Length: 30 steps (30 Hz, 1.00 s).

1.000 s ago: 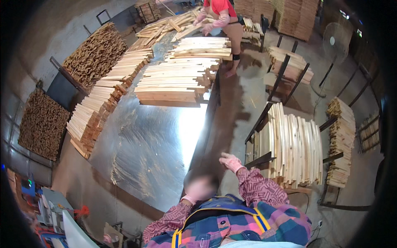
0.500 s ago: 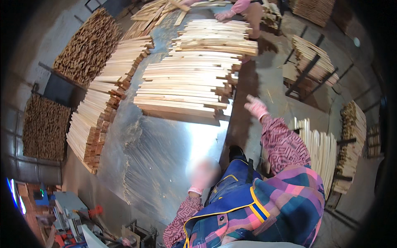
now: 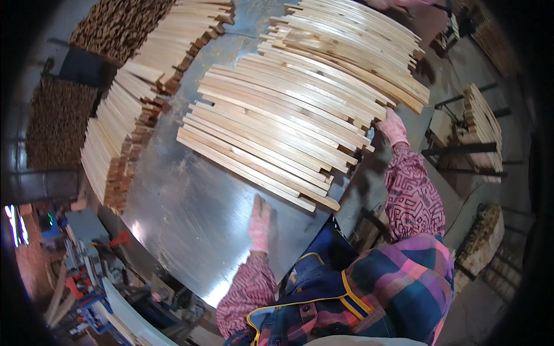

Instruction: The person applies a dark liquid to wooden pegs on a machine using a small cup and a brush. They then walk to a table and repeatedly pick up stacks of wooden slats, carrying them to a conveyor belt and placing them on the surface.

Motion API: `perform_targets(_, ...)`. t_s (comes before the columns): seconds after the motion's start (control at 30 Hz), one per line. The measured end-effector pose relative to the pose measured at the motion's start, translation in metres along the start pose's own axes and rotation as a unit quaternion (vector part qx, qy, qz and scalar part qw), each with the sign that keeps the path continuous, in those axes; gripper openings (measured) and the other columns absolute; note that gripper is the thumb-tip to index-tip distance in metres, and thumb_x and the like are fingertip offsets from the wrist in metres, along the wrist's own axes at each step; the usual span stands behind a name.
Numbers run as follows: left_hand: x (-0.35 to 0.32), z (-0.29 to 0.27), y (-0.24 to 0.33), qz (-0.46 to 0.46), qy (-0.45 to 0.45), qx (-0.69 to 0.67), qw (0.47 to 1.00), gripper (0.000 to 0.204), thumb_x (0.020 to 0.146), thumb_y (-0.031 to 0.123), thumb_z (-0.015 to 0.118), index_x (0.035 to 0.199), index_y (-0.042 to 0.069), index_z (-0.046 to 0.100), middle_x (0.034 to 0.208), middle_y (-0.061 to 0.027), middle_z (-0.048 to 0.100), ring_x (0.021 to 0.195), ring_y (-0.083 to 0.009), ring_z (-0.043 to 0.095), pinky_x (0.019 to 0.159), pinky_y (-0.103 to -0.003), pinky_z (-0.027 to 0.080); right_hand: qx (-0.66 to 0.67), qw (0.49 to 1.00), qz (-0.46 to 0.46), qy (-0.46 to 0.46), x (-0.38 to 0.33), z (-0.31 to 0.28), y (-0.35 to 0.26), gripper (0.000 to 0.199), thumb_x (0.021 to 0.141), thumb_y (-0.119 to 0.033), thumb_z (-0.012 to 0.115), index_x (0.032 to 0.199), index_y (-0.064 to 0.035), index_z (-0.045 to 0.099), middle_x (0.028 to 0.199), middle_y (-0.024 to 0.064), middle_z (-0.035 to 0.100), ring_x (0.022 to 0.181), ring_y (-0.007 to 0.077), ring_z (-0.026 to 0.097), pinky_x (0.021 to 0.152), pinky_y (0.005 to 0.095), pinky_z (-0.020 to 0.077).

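Note:
Pale wooden strips (image 3: pixel 271 109) lie side by side in a wide bundle on a metal-topped table (image 3: pixel 190 213). My left hand (image 3: pixel 261 225), in a pink glove, is over the bare metal just in front of the nearest strips. Its fingers are stretched out and it holds nothing. At the right ends of the strips is my right hand (image 3: pixel 395 127), also gloved in pink. Its fingers rest against the uneven ends without closing around a strip; some fingertips are hidden there.
A long row of stacked strips (image 3: pixel 124 121) runs along the table's left side. Brown wood stacks (image 3: pixel 60 121) stand beyond it. Tools and a machine (image 3: pixel 86 230) are at lower left. Racked wood (image 3: pixel 482 132) stands at right. Another person's pink sleeve (image 3: pixel 412 3) shows at the top.
My right hand has come from out over the floor to the strip ends. My left hand has moved forward toward the nearest strips. The view has shifted closer to the bundle.

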<state>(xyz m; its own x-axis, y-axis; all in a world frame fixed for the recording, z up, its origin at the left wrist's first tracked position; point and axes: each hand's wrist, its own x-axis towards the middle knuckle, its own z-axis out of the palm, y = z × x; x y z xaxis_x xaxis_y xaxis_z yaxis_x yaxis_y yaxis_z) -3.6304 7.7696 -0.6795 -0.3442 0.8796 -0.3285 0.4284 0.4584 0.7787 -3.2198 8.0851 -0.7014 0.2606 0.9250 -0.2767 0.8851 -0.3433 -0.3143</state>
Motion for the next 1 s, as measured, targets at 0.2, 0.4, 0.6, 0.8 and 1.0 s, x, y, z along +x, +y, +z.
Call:
perform_targets(0.2, 0.082, -0.014, -0.042, -0.117, 0.196, -0.255, 0.94, 0.066, 0.104, 0.049, 0.046, 0.147, -0.001, 0.047, 0.135, -0.0152, 0.061, 0.12, -0.0249, 0.06, 0.104, -0.035, 0.046, 0.055, 0.989, -0.127, -0.044, -0.08, 0.002, -0.005, 0.049, 0.086, -0.03, 0.074, 0.128, -0.0067, 0.063, 0.117, 0.022, 0.069, 0.111, 0.0403, 0.065, 0.091, 0.0487, 0.0523)
perform_targets(0.4, 0.078, -0.053, -0.068, -0.188, 0.192, -0.264, 0.926, 0.056, 0.103, 0.051, 0.045, 0.142, 0.01, 0.052, 0.112, -0.0133, 0.071, 0.098, -0.0231, 0.068, 0.086, -0.038, 0.054, 0.079, 0.911, -0.126, -0.384, -0.108, -0.001, 0.015, 0.052, 0.084, -0.032, 0.081, 0.123, -0.0004, 0.068, 0.115, 0.0194, 0.071, 0.108, 0.0255, 0.067, 0.091, 0.0411, 0.0523)
perform_targets(0.6, 0.081, -0.047, -0.153, -0.127, 0.204, -0.1, 0.966, 0.049, 0.104, 0.031, 0.048, 0.148, 0.009, 0.044, 0.112, -0.0199, 0.071, 0.094, -0.0315, 0.071, 0.076, -0.043, 0.055, 0.108, 0.916, -0.38, -0.078, 0.011, 0.058, -0.111, 0.04, 0.101, -0.035, 0.058, 0.124, -0.0049, 0.068, 0.117, 0.0191, 0.07, 0.107, 0.0343, 0.067, 0.093, 0.0423, 0.0502)
perform_targets(0.8, 0.108, -0.055, -0.127, -0.089, 0.252, -0.4, 0.877, 0.052, 0.106, 0.028, 0.046, 0.155, 0.01, 0.038, 0.132, -0.0103, 0.065, 0.101, -0.0231, 0.069, 0.085, -0.034, 0.06, 0.258, 0.898, -0.351, 0.051, 0.054, 0.131, -0.187, 0.045, 0.101, -0.035, 0.059, 0.134, -0.0038, 0.063, 0.129, 0.0175, 0.067, 0.119, 0.0313, 0.064, 0.102, 0.0383, 0.0478)
perform_targets(1.0, 0.115, -0.066, -0.061, -0.104, 0.164, -0.696, 0.692, 0.058, 0.105, 0.044, 0.044, 0.152, 0.011, 0.042, 0.132, -0.0101, 0.064, 0.104, -0.0208, 0.068, 0.088, -0.032, 0.059, 0.469, 0.831, -0.131, -0.27, 0.006, 0.136, -0.192, 0.076, 0.097, -0.06, 0.057, 0.139, 0.0035, 0.056, 0.129, 0.0143, 0.065, 0.11, 0.0215, 0.065, 0.096, 0.0333, 0.0512)
